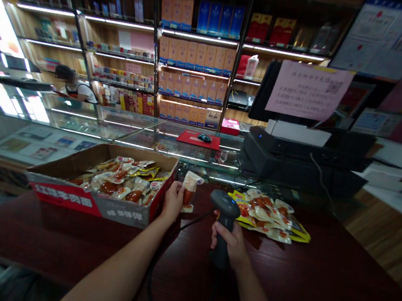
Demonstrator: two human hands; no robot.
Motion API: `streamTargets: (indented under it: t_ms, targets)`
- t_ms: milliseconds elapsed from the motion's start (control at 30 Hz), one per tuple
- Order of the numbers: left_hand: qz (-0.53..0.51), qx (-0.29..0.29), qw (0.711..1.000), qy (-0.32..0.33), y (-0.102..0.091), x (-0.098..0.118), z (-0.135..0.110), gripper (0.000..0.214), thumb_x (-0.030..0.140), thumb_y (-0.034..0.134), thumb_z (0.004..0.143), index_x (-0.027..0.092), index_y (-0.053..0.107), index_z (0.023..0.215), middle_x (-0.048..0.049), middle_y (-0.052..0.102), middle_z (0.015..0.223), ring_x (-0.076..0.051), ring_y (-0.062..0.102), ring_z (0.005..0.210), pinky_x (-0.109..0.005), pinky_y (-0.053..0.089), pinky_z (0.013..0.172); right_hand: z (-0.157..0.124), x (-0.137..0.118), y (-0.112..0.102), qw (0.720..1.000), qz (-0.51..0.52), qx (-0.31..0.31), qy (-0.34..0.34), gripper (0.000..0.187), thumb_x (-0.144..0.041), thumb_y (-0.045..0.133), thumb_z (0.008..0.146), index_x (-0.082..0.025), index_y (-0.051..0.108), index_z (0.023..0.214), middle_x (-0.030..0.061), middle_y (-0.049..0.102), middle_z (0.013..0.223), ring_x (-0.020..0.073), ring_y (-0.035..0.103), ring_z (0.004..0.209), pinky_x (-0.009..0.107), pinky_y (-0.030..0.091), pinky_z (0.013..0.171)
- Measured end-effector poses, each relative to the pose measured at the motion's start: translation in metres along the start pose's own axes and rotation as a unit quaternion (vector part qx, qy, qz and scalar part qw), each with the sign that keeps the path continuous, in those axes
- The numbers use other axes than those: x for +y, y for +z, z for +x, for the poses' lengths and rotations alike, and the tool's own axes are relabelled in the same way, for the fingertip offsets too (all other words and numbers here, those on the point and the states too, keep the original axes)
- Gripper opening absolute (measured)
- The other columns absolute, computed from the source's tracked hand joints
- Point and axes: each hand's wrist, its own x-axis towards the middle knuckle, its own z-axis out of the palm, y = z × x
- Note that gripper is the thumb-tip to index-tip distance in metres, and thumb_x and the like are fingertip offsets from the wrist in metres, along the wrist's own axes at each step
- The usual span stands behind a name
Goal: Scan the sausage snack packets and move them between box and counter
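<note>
Between the fingers of my left hand (173, 200) is a small plastic snack packet (190, 188) with brown food showing through, held upright beside the box. My right hand (229, 240) wraps round the handle of a black barcode scanner (226, 210), its head tilted toward the left and level with the packet. A cable runs from the scanner down across the table. To the left stands an open cardboard box (86, 201), red and grey outside, with many similar snack packets (122, 182) in it. A pile of snack packets (267, 211) and yellow bags lies right of the scanner.
The dark red table (299, 277) meets a glass display counter (136, 132). On the counter are a red mat with a computer mouse (204, 137) and a black register (296, 158) with a paper sign (308, 91). A person (74, 85) is at far left, before stocked shelves.
</note>
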Motion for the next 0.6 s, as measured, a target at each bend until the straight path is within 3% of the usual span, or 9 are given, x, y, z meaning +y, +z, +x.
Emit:
streamTargets:
  t_ms: [167,333,467,600]
  targets:
    - [-0.160,0.021,0.980,-0.120,0.016,-0.002,0.003,0.014,0.027,0.058,0.067,0.015,0.054,0.073,0.0000,0.059,0.063,-0.012,0.055,0.057,-0.023,0.043,0.055,0.000,-0.009,-0.006,0.998,0.003,0.067,0.016,0.047,-0.041,0.073,0.061,-0.016,0.054,0.096,-0.0070,0.054,0.049,0.0097,0.047,0.033,0.023,0.044,0.032]
    - [-0.298,-0.064,0.914,-0.267,0.052,0.019,0.002,0.015,0.018,0.062,0.060,0.012,0.056,0.073,-0.0009,0.059,0.057,-0.013,0.056,0.050,-0.027,0.047,0.054,-0.011,-0.039,-0.031,0.994,-0.007,0.107,-0.001,0.036,-0.038,0.075,0.062,-0.017,0.056,0.083,-0.0055,0.056,0.050,0.0092,0.048,0.035,0.022,0.045,0.034]
    - [-0.305,-0.132,0.900,-0.282,0.099,0.037,-0.002,0.015,0.015,0.065,0.060,0.010,0.059,0.072,-0.0038,0.061,0.058,-0.014,0.058,0.051,-0.028,0.048,0.056,-0.021,-0.056,-0.055,0.988,-0.010,0.152,-0.024,0.033,-0.039,0.075,0.061,-0.016,0.055,0.072,-0.0046,0.056,0.049,0.0091,0.048,0.035,0.022,0.045,0.033]
    - [-0.204,-0.164,0.937,-0.233,0.148,0.049,-0.011,0.019,0.019,0.066,0.065,0.010,0.062,0.081,-0.0075,0.066,0.070,-0.016,0.062,0.064,-0.027,0.048,0.063,-0.028,-0.062,-0.073,0.982,0.009,0.183,-0.036,0.035,-0.038,0.076,0.061,-0.016,0.055,0.079,-0.0057,0.055,0.049,0.0093,0.049,0.036,0.022,0.045,0.033]
